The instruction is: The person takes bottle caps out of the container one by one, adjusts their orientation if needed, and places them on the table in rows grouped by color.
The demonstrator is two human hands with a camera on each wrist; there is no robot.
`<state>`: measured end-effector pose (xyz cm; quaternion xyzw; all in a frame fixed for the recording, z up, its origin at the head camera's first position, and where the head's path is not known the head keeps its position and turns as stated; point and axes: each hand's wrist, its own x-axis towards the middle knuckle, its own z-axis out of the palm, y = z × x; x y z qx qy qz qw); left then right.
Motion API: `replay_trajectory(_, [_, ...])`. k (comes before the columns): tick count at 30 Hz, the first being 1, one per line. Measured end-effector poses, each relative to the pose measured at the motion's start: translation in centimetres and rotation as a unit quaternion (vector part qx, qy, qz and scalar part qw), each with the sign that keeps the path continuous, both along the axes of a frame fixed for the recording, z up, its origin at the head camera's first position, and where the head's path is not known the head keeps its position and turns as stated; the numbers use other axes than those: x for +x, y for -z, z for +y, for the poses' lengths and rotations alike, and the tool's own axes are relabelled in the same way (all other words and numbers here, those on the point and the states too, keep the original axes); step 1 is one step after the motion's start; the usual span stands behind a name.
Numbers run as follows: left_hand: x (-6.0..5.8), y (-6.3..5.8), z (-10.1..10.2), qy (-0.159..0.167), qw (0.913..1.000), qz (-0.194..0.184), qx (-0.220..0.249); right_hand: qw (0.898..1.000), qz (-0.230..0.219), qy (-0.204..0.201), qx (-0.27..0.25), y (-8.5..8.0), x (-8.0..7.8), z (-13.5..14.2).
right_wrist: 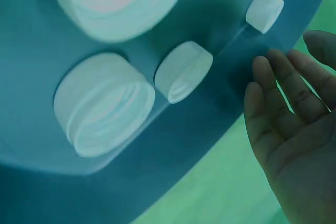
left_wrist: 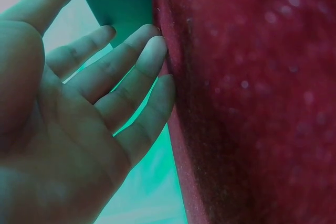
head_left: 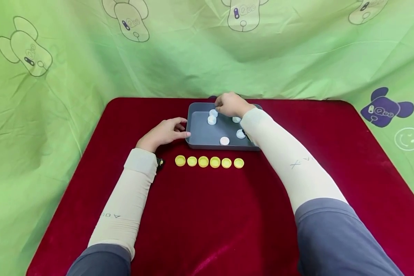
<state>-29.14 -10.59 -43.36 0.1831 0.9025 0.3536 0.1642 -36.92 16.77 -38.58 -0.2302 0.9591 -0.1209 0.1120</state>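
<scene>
A grey rectangular tray (head_left: 201, 136) lies toward the far side of the table, with several white bottle caps (head_left: 212, 120) in it. My left hand (head_left: 165, 131) is at the tray's left end, thumb and fingers spread by its rim; the left wrist view shows the palm (left_wrist: 68, 124) with fingers extended. Over the tray's far side, my right hand (head_left: 231, 104) reaches down close to two white caps. In the right wrist view its fingers (right_wrist: 281, 85) are loosely bent near the tray wall, and I see nothing between them. The right forearm covers the tray's right part.
Several yellow bottle caps (head_left: 203, 161) form a row on the red tablecloth (head_left: 200, 214), just in front of the tray. A green printed curtain (head_left: 193, 57) hangs behind the table's far edge and along its sides.
</scene>
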Motion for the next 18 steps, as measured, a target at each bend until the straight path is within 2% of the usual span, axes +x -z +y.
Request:
replay_trajectory(11, [0.0,0.0,0.0,-0.001,1.0,0.004,-0.006,0.999,0.029,0.016,0.015,0.5,0.1,-1.6])
replay_trajectory(18, [0.1,0.1,0.2,0.003,1.0,0.0,-0.003,0.999,0.033,0.011,0.04,1.1,0.2,-2.3])
